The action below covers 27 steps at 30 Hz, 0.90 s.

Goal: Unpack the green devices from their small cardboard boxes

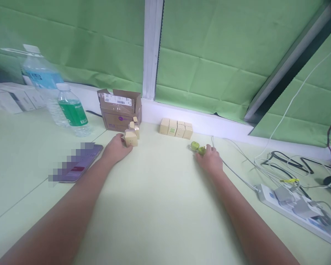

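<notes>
Tan box (131, 139) sits against my left hand (115, 150), maybe to stay steady; I can't tell if it's gripped. My right hand (211, 160) pinches a green thing (201, 150).

Two bare forearms reach forward from the bottom corners. The left arm (74, 206) slants up to the left hand (116, 149), left of centre, its thumb pointing right. The right arm (245, 209) angles inward to the right hand (211, 159), right of centre, its fingers bent.
</notes>
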Each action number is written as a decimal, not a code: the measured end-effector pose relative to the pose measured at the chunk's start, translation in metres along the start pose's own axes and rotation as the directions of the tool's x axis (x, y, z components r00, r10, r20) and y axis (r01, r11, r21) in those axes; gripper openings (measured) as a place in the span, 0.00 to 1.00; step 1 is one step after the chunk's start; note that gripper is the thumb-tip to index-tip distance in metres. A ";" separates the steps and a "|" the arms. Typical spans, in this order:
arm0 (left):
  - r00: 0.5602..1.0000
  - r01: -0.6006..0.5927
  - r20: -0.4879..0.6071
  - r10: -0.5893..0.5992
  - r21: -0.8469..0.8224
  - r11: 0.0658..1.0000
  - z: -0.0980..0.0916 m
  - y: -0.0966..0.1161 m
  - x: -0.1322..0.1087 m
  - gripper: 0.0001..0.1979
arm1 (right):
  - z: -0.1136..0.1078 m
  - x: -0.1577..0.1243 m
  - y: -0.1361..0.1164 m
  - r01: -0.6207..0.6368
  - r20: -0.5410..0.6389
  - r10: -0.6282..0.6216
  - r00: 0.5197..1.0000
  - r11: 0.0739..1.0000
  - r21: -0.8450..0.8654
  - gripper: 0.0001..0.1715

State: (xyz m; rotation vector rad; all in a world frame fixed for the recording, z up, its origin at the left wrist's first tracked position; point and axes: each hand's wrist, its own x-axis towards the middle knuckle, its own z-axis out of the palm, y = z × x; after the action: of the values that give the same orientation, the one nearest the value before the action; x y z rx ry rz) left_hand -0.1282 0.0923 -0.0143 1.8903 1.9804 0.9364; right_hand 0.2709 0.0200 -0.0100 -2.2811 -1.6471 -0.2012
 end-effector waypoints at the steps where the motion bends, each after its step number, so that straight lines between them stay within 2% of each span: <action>1: 1.000 0.002 -0.014 -0.002 -0.005 1.000 -0.002 0.002 -0.002 0.37 | -0.002 -0.002 -0.005 0.053 -0.070 -0.052 0.996 0.999 0.006 0.32; 4: 0.995 -0.016 -0.097 0.015 -0.012 1.000 -0.009 0.014 -0.012 0.41 | -0.007 0.001 -0.033 0.259 -0.208 -0.246 0.947 0.965 0.038 0.31; 6: 0.968 -0.089 -0.236 0.078 -0.033 0.996 -0.010 0.028 -0.021 0.37 | -0.007 0.016 -0.058 0.342 -0.163 -0.328 0.930 0.938 0.063 0.30; 8: 0.934 -0.178 -0.326 0.146 -0.068 0.982 -0.005 0.043 -0.032 0.30 | -0.002 0.041 -0.081 0.368 -0.053 -0.366 0.929 0.929 0.032 0.29; 9: 0.932 -0.233 -0.303 0.198 -0.084 0.969 0.001 0.051 -0.037 0.27 | 0.001 0.056 -0.091 0.377 0.032 -0.377 0.926 0.926 -0.007 0.29; 10: 0.936 -0.289 -0.237 0.260 -0.094 0.953 0.008 0.057 -0.043 0.24 | 0.005 0.072 -0.098 0.381 0.068 -0.379 0.923 0.924 -0.019 0.28; 11: 0.932 -0.352 -0.126 0.339 -0.102 0.930 0.016 0.061 -0.047 0.21 | 0.008 0.087 -0.104 0.381 0.092 -0.377 0.921 0.924 -0.026 0.26; 13: 0.880 -0.443 0.129 0.458 -0.127 0.887 0.031 0.066 -0.052 0.19 | 0.015 0.113 -0.109 0.368 0.143 -0.359 0.922 0.929 -0.046 0.24; 14: 0.854 -0.461 0.201 0.479 -0.133 0.878 0.037 0.066 -0.053 0.19 | 0.018 0.123 -0.109 0.362 0.158 -0.350 0.923 0.931 -0.055 0.24; 16: 0.853 -0.447 0.237 0.464 -0.123 0.886 0.044 0.064 -0.051 0.20 | 0.021 0.136 -0.107 0.357 0.178 -0.340 0.924 0.931 -0.075 0.28; 18: 0.871 -0.423 0.224 0.438 -0.114 0.899 0.045 0.061 -0.047 0.20 | 0.020 0.145 -0.105 0.371 0.197 -0.348 0.916 0.924 -0.092 0.32; 20: 0.874 -0.416 0.220 0.434 -0.125 0.901 0.044 0.060 -0.045 0.21 | 0.017 0.150 -0.103 0.402 0.232 -0.371 0.899 0.910 -0.104 0.32; 24: 0.870 -0.405 0.226 0.438 -0.180 0.897 0.044 0.059 -0.045 0.22 | 0.009 0.159 -0.105 0.470 0.310 -0.416 0.855 0.874 -0.124 0.16; 27: 0.876 -0.389 0.220 0.430 -0.207 0.898 0.044 0.058 -0.046 0.22 | 0.002 0.157 -0.107 0.491 0.306 -0.433 0.848 0.859 -0.146 0.08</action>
State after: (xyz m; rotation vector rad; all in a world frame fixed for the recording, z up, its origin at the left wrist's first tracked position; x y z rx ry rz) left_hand -0.0498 0.0581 -0.0249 2.2534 1.3390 0.8551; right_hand 0.2209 0.1921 0.0538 -2.0791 -2.4229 -0.2035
